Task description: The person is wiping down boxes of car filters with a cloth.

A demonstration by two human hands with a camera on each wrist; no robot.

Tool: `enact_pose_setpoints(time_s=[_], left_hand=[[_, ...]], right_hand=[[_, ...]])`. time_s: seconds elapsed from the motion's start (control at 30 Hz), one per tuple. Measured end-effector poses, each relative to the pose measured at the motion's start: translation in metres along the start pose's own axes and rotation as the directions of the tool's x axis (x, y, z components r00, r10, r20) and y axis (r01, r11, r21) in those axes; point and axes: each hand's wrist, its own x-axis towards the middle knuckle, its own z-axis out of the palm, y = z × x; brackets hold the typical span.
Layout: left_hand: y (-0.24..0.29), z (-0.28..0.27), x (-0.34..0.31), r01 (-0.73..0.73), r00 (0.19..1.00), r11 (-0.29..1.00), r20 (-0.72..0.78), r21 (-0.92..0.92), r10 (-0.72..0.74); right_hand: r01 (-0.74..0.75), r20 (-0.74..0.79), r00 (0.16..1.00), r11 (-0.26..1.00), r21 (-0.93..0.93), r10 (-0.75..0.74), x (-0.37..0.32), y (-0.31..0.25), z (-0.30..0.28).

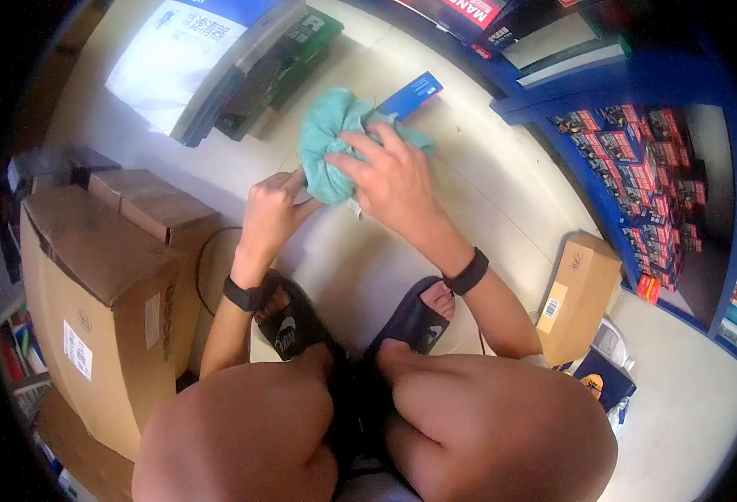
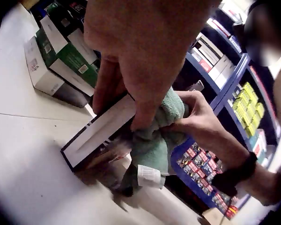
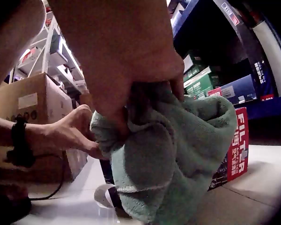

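Note:
A teal-green towel (image 1: 325, 138) lies bunched over a filter box (image 1: 412, 94) held above the floor. My right hand (image 1: 398, 184) grips the towel from above against the box, its fingers sunk into the folds. At the near left end, my left hand (image 1: 270, 209) holds the box between thumb and fingers. The left wrist view shows the box's white side (image 2: 100, 131) and the tag (image 2: 149, 176) hanging from the towel. Red "FILTER" print on the box (image 3: 240, 145) shows past the towel in the right wrist view, where the cloth hides most of it.
Brown cartons (image 1: 101, 276) are stacked at the left. White-and-blue and green boxes (image 1: 293, 67) stand ahead on the pale tiled floor (image 1: 502, 192). A blue shelf (image 1: 544, 105) with small red boxes runs along the right, near a long carton (image 1: 582, 289). Sandalled feet are below my hands.

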Motion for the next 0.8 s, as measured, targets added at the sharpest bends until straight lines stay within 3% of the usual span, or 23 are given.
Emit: enact_pose_setpoints(time_s=[0.07, 0.17, 0.27, 0.5, 0.6, 0.63, 0.67, 0.7, 0.77, 0.8], left_hand=[[-0.002, -0.001, 0.001, 0.055, 0.998, 0.998, 0.002, -0.021, -0.055], [-0.008, 0.003, 0.0, -0.007, 0.999, 1.0, -0.046, -0.024, 0.006], [0.001, -0.003, 0.001, 0.03, 0.999, 0.999, -0.025, -0.045, -0.031], [0.009, -0.015, 0.001, 0.059, 0.998, 0.997, -0.006, -0.053, -0.059], [-0.001, -0.013, -0.002, 0.173, 0.985, 0.969, 0.027, -0.177, -0.171], [-0.001, -0.014, 0.0, 0.42, 0.906, 0.852, 0.193, -0.313, -0.376], [0.0, -0.015, 0.002, 0.642, 0.766, 0.659, 0.376, -0.392, -0.522], [0.0, -0.014, 0.004, 0.642, 0.765, 0.659, 0.376, -0.391, -0.523], [0.0, -0.012, 0.009, 0.792, 0.61, 0.39, 0.586, -0.469, -0.534], [-0.001, -0.012, 0.011, 0.792, 0.61, 0.39, 0.586, -0.469, -0.534]], right_hand=[[-0.062, -0.051, 0.997, 0.996, -0.064, 0.059, 0.003, 0.015, -0.001], [-0.125, -0.139, 0.985, 0.975, -0.185, 0.1, 0.005, 0.064, -0.011], [-0.172, -0.217, 0.969, 0.956, -0.236, 0.121, 0.013, 0.102, -0.03], [-0.185, -0.209, 0.968, 0.958, -0.221, 0.139, 0.014, 0.105, -0.028], [-0.198, -0.204, 0.967, 0.957, -0.211, 0.155, 0.009, 0.102, -0.031], [-0.197, -0.204, 0.967, 0.958, -0.207, 0.155, 0.007, 0.1, -0.033], [-0.207, -0.199, 0.966, 0.958, -0.2, 0.167, 0.005, 0.1, -0.034], [-0.218, -0.192, 0.965, 0.956, -0.195, 0.181, 0.004, 0.1, -0.035], [-0.214, -0.195, 0.965, 0.958, -0.191, 0.177, 0.002, 0.1, -0.035], [-0.212, -0.197, 0.965, 0.959, -0.188, 0.175, 0.001, 0.1, -0.036]])
